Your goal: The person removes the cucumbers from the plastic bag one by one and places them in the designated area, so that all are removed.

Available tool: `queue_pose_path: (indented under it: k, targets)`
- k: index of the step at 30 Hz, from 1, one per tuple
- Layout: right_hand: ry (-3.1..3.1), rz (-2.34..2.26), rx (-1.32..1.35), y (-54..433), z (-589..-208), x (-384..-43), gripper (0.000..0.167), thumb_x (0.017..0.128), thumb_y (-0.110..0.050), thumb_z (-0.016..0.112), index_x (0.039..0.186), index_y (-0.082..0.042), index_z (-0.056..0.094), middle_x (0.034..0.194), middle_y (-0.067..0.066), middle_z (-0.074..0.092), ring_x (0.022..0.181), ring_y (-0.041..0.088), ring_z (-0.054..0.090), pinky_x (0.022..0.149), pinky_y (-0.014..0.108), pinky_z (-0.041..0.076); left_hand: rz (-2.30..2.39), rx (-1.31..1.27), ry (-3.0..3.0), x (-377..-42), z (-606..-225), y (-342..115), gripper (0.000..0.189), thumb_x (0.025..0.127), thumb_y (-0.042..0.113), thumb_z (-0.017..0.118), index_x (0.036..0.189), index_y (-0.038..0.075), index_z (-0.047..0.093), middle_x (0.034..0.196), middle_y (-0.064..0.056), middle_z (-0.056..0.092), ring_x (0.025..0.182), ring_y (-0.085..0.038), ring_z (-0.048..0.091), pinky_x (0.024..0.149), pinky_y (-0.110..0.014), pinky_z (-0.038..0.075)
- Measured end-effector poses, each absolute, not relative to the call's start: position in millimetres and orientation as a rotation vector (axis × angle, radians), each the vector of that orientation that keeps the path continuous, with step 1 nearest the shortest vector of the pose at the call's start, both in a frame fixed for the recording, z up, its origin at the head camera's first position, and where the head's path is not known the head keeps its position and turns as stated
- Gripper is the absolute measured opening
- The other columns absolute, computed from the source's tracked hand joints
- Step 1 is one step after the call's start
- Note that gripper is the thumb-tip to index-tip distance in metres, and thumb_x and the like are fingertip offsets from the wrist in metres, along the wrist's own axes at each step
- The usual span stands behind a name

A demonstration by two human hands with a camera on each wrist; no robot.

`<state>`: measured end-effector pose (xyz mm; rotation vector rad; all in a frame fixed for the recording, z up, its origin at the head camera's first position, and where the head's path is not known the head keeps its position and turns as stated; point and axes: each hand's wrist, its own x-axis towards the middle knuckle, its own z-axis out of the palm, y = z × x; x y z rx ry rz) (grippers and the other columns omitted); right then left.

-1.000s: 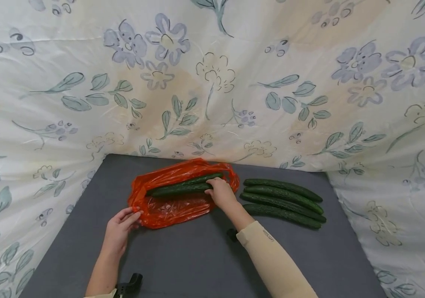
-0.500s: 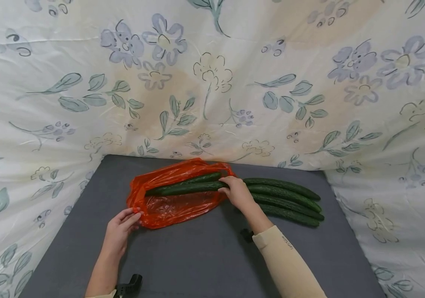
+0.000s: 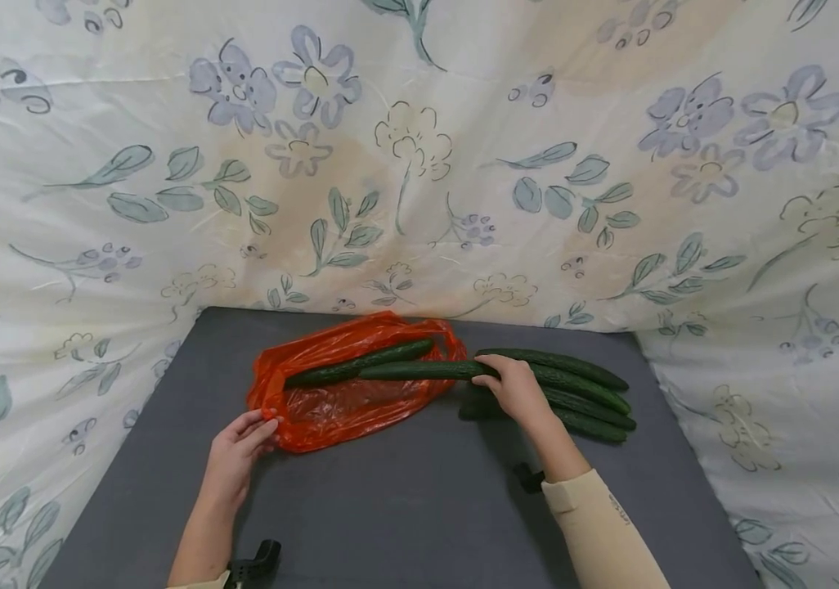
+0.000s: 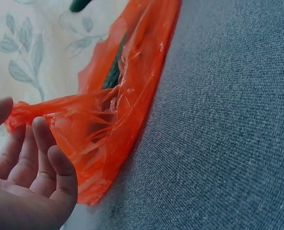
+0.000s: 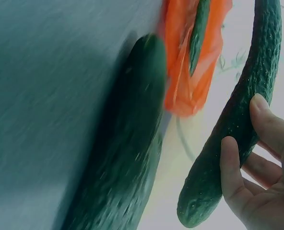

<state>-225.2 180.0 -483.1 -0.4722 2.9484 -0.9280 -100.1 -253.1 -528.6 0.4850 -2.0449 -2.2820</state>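
A red plastic bag (image 3: pixel 338 421) lies spread on the table at centre left, its opening facing up. My left hand (image 3: pixel 241 450) pinches the bag's near left edge; in the left wrist view the thumb and fingers grip the bunched film (image 4: pixel 29 115). One cucumber (image 3: pixel 390 353) lies inside the bag. My right hand (image 3: pixel 518 388) grips a second cucumber (image 3: pixel 419 370) near its right end, as the right wrist view also shows. That cucumber is raised, its left end over the bag and its right end over the other cucumbers.
Several cucumbers (image 3: pixel 589 401) lie side by side on the right of the dark grey table (image 3: pixel 375 515), partly hidden by my right hand. Floral cloth (image 3: pixel 419 164) hangs behind the table and along both sides.
My right hand has moved to the right, drawing the cucumber it holds partly out of the bag and away from the one beside it. My left hand stays at the bag's edge.
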Motion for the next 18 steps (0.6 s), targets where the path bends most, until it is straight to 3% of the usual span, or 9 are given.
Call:
queue_pose_path:
  k: [18]
  targets:
    - [2.999,-0.853,-0.318,262,-496,-189,0.045,0.097,-0.016,0.067,0.14,-0.006,0.059,0.139,0.021,0.06,0.116,0.04,0.064,0.09,0.054,0.054,-2.292,0.48,-2.036,-101,-532,-255,0.034,0.099,0.026,0.066,0.123,0.005,0.057,0.102,0.018,0.072,0.085,-0.006,0.067,0.078,-0.026,0.056]
